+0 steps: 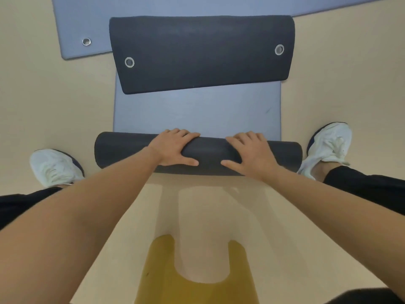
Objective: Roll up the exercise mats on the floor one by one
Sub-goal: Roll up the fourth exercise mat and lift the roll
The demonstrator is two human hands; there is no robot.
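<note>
Left hand (173, 148) and right hand (252, 153) curl over the part-wound dark grey foam roll (203, 150) at centre, while its blue-grey flat stretch (197, 110) toward twelve o'clock and another blue-grey flat mat (74, 25) at eleven o'clock remain unrolled.

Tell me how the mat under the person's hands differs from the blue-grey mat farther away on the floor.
The near mat is partly rolled into a dark roll, with its far end folded back dark side up; the far mat lies flat. The left hand and right hand curl over the near mat's roll; no hand touches the far mat. Both have blue-grey tops and metal eyelets.
</note>
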